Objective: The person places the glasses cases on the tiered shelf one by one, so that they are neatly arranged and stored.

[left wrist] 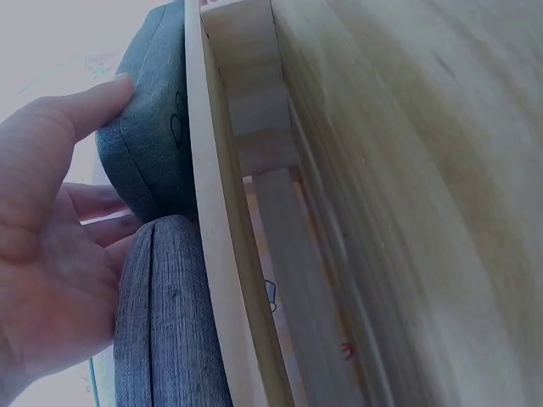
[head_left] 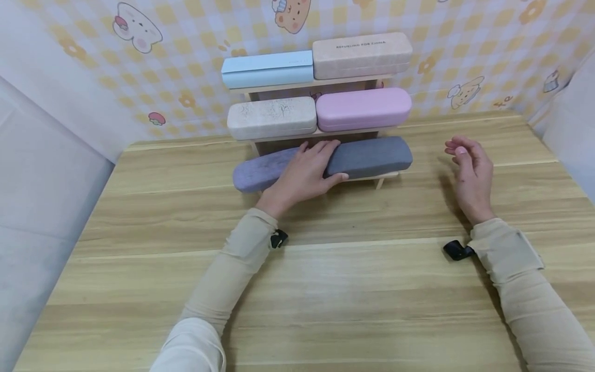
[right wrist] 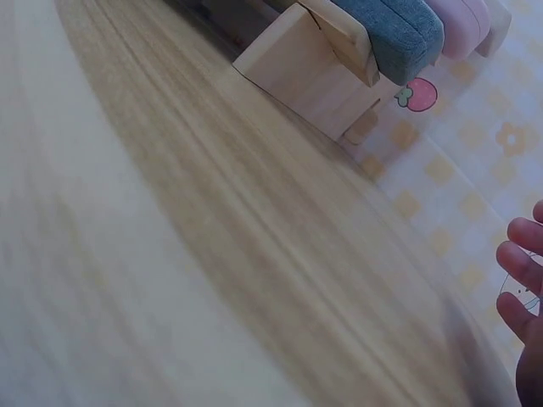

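Observation:
Two cloth-covered glasses cases share the lowest tier of a small wooden rack [head_left: 390, 174]: a purple-grey one [head_left: 260, 170] on the left and a dark grey one [head_left: 372, 156] on the right. My left hand [head_left: 304, 173] reaches over where they meet and grips the left end of the dark grey case. In the left wrist view its thumb [left wrist: 106, 97] presses that case's front face, with the other fingers behind it. The purple-grey case sits slanted, its left end jutting forward. Over the table to the right, my right hand [head_left: 471, 175] hovers with loosely bent fingers, holding nothing.
On the middle tier lie a speckled cream case [head_left: 271, 118] and a pink case [head_left: 364, 109]. A light blue case [head_left: 267, 70] and a beige lettered case [head_left: 362, 56] occupy the top tier. Behind the rack hangs a yellow-checked wall covering [head_left: 186, 67]; beneath is a wood-grain table [head_left: 325, 289].

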`<action>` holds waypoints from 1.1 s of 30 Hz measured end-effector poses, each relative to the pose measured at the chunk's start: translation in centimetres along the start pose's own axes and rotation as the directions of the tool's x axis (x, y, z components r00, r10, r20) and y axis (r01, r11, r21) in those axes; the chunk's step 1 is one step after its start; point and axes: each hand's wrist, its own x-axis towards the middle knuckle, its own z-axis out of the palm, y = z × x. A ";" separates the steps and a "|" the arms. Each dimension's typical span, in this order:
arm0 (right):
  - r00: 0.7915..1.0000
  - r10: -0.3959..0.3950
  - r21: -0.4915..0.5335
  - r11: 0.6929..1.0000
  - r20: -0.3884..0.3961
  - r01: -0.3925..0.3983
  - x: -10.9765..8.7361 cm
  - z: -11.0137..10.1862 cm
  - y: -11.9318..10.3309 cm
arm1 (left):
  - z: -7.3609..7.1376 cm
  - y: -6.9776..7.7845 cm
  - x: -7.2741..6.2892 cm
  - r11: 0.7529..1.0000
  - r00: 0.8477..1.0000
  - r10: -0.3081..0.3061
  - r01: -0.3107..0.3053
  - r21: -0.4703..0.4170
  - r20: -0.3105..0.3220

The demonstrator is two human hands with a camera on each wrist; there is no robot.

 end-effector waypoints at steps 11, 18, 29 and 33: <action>0.997 0.035 -0.044 0.999 0.063 -0.033 -0.2 0.1 -0.6 | -0.8 -1.1 -0.4 1.000 0.999 -0.006 0.005 0.017 0.044; 0.995 0.043 -0.033 0.999 0.086 -0.041 -0.1 0.2 -0.7 | -1.2 -1.6 -0.6 0.999 0.999 0.035 -0.035 0.035 0.023; 0.994 0.058 0.017 0.998 0.090 -0.059 -0.2 0.2 -0.5 | -3.4 -2.8 -4.4 0.998 0.994 -0.024 0.017 0.065 0.110; 0.993 0.074 0.033 0.996 0.089 -0.077 -0.2 0.0 -0.4 | -4.0 -3.9 -6.5 0.986 0.991 -0.107 0.096 0.136 0.077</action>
